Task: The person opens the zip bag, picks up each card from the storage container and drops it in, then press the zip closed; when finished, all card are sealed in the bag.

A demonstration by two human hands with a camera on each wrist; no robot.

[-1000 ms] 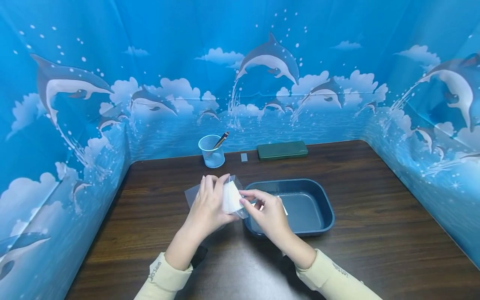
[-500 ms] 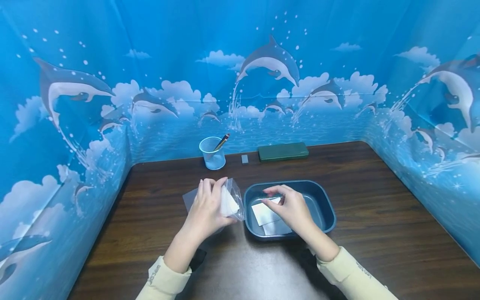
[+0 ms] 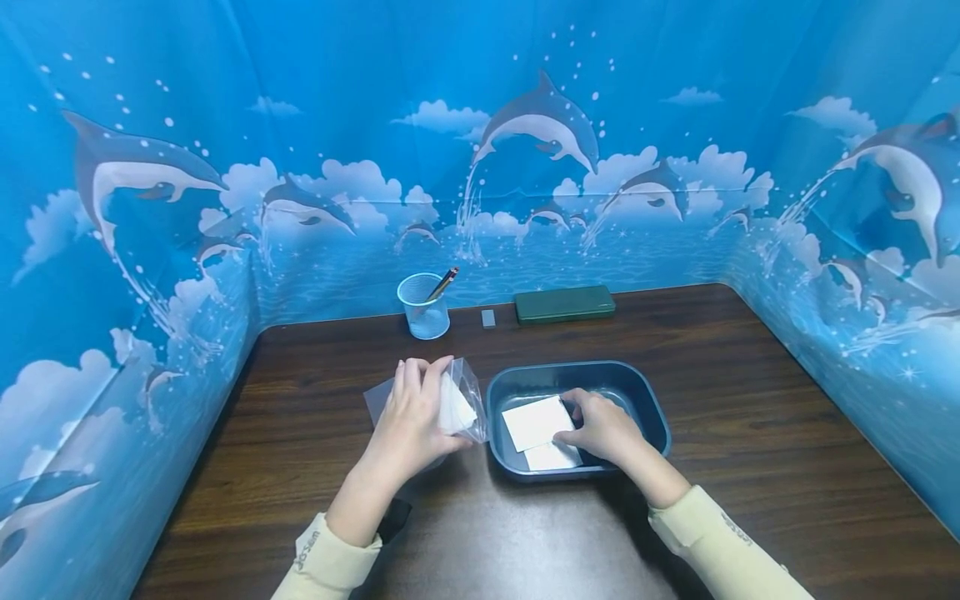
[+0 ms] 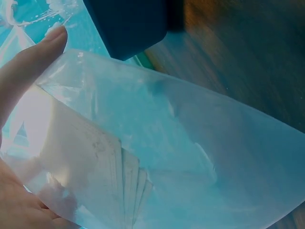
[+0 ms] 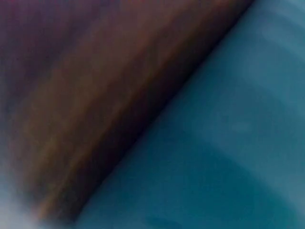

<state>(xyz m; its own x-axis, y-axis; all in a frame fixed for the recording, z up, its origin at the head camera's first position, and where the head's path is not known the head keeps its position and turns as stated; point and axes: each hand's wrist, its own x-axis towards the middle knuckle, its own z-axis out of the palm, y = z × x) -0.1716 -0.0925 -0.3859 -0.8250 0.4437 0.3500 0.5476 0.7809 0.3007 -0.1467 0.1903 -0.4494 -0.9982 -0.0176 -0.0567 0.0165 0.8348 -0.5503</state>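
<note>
My left hand (image 3: pixel 411 417) grips a clear plastic bag (image 3: pixel 470 387) above the table, left of the tray. Inside the bag is a stack of white cards (image 3: pixel 454 408); in the left wrist view their edges are fanned out, with the thumb (image 4: pixel 33 64) beside them. My right hand (image 3: pixel 603 427) reaches into the dark blue tray (image 3: pixel 660 408), its thumb and fingers curled at the right edge of a white card (image 3: pixel 534 423). Another white card (image 3: pixel 551 457) lies partly beneath that one. The right wrist view is blurred, with the fingers hidden.
A light blue mesh cup (image 3: pixel 425 312) with pencils (image 3: pixel 444 285) stands at the back. To its right are a small grey piece (image 3: pixel 488 318) and a green case (image 3: pixel 565 305). A translucent sheet (image 3: pixel 377 398) shows left of my left hand. A dolphin-print curtain encloses the table.
My right hand has left the bag, moved right over the tray and come down to the white card there. My left hand has kept hold of the bag, turned slightly.
</note>
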